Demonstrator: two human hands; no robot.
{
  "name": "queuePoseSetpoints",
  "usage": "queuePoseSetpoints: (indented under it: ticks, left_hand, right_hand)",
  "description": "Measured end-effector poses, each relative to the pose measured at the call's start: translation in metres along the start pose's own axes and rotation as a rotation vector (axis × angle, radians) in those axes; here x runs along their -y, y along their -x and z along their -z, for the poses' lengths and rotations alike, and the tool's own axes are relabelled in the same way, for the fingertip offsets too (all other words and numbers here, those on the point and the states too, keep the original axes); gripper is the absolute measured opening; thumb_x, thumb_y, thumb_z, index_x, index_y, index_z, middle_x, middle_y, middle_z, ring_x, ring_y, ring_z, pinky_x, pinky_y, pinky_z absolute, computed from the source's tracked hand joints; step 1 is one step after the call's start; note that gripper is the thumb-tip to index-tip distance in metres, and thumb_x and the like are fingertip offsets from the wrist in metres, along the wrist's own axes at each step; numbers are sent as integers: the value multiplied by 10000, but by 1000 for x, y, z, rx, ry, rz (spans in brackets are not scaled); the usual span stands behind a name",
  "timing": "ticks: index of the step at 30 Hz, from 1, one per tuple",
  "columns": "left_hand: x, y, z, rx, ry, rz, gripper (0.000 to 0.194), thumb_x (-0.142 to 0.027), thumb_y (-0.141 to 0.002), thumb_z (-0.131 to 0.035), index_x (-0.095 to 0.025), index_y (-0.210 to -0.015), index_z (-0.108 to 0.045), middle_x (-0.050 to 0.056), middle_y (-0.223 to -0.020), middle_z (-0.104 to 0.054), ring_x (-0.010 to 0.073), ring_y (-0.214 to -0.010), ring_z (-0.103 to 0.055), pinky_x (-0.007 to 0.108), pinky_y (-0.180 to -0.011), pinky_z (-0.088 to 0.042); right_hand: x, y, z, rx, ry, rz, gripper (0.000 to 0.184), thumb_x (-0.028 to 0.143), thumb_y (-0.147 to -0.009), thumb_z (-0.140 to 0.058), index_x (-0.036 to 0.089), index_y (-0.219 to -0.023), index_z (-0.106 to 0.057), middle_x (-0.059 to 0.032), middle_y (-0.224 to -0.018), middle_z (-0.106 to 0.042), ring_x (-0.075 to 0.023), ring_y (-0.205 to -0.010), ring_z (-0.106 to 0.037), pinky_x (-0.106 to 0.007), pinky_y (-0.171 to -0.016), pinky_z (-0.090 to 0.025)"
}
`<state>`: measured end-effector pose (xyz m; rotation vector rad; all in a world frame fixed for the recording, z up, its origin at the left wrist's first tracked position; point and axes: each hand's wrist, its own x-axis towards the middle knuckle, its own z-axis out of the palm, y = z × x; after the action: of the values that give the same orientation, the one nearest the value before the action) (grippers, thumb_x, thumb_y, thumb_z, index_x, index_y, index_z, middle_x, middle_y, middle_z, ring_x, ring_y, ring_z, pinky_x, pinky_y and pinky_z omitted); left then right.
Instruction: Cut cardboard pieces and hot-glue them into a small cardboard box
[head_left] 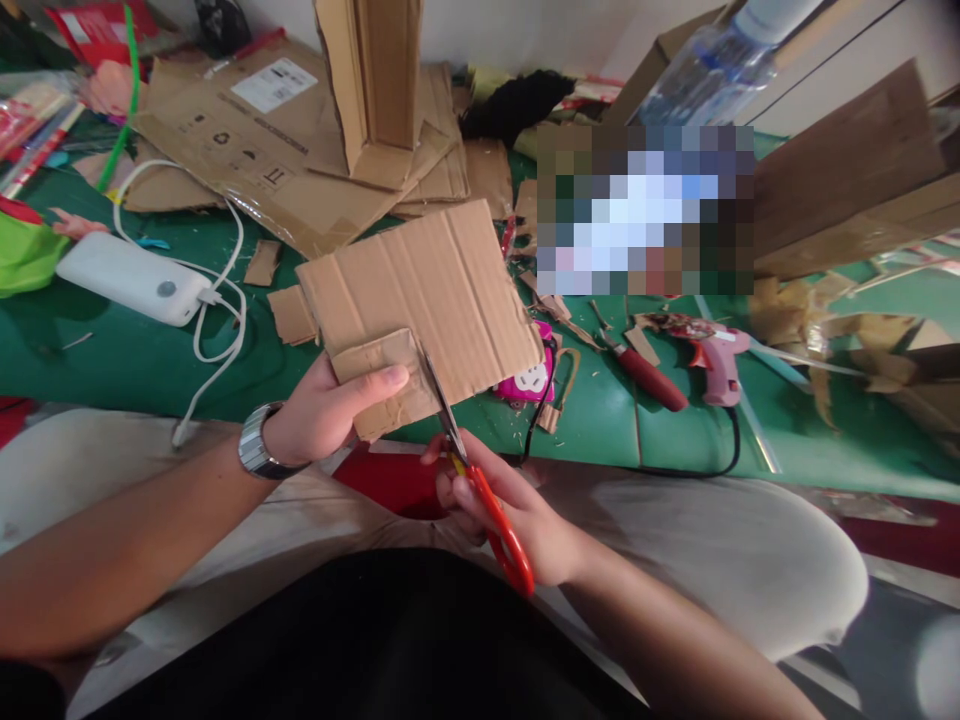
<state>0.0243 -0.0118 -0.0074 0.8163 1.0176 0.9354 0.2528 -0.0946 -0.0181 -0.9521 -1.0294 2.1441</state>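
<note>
Cutting of cardboard above the front edge of a green table (150,370), read from left to right. At left, a white power bank (127,278) with its cable lies clear of the work. The left hand (319,405) grips a small cardboard piece (382,360) together with the lower left part of a larger cardboard sheet (442,280), thumb pressed on top; the fingers beneath are hidden. For an accurate line, the thumb should press firmly enough that the two layers do not slip, its tip well away from the blades. At centre, the scissors (481,490) lie along the right side of the small piece, against the sheet; how far the blades are parted cannot be told. The right hand (538,528) is closed around their orange handles. Good practice would be short, even strokes made deep in the blades, where leverage is greatest, with the small piece's edge as guide; stiff ribbed board is likely to crush if twisted, so the sheet should be turned rather than the wrist. Farther right, a magenta socket block (529,380), a red-handled tool (651,380) and a pink glue gun (718,368) rest on the table, and the sheet's right corner is best swung above the socket block and its black cord
</note>
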Motion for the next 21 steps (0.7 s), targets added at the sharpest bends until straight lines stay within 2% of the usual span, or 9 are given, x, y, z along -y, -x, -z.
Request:
queuePoseSetpoints:
  ticks: [3, 7, 9, 11, 14, 18, 21]
  left_hand:
    - [1, 1, -3, 22, -45, -53, 285, -375, -824, -964, -228, -1032, -835, -3, -740, -793, 300, -969, -857, 370, -855, -728]
    - [3, 2, -4, 42, -81, -68, 332, -373, -843, -945, -214, -1114, -835, 50, -922, -869, 331, -1079, -854, 386, -894, -726]
    - [3, 2, -5, 43, -65, -59, 323, -365, -842, -945, -217, -1108, -836, 48, -910, -866, 330, -1077, -855, 392, -902, -727]
    - [3, 1, -5, 44, -42, -46, 292, -356, -830, -951, -226, -1066, -839, 25, -811, -831, 327, -1052, -858, 407, -914, -730]
    - [2, 1, -6, 22, -26, -46, 265, -346, -800, -974, -233, -992, -830, 6, -717, -781, 333, -1074, -855, 410, -931, -730]
    - [3, 1, -6, 0, -22, -35, 299, -355, -790, -987, -230, -1009, -827, 11, -745, -795, 336, -1078, -856, 403, -918, -734]
    - [3, 0, -5, 5, -28, -37, 316, -362, -792, -989, -232, -1033, -831, 9, -761, -802, 334, -1090, -856, 406, -942, -731]
  right_hand:
    - [2, 0, 2, 19, 21, 12, 531, 675, -1073, -701, 230, -1359, -648, 5, -920, -505, -144, -744, -418, -271, -672, -426]
    - [2, 0, 2, 9, 44, 21, 523, 679, -1078, -689, 227, -1337, -646, 12, -892, -494, -136, -695, -392, -271, -621, -399]
    - [0, -1, 0, -14, 63, 25, 495, 680, -1103, -644, 225, -1298, -636, 35, -826, -450, -134, -660, -361, -268, -589, -375]
    - [-1, -2, -1, -24, 88, 32, 471, 678, -1126, -602, 226, -1257, -614, 54, -784, -410, -131, -642, -343, -261, -572, -354]
    - [0, -3, -3, -24, 119, 42, 472, 699, -1129, -574, 229, -1171, -578, 61, -769, -412, -126, -645, -344, -253, -563, -337]
    - [4, -3, -4, -28, 130, 29, 503, 734, -1111, -576, 239, -1029, -534, 61, -749, -418, -119, -634, -340, -250, -546, -319]
    - [3, -2, -4, -39, 116, 10, 516, 749, -1101, -580, 237, -1043, -549, 70, -735, -410, -110, -606, -320, -247, -520, -303]
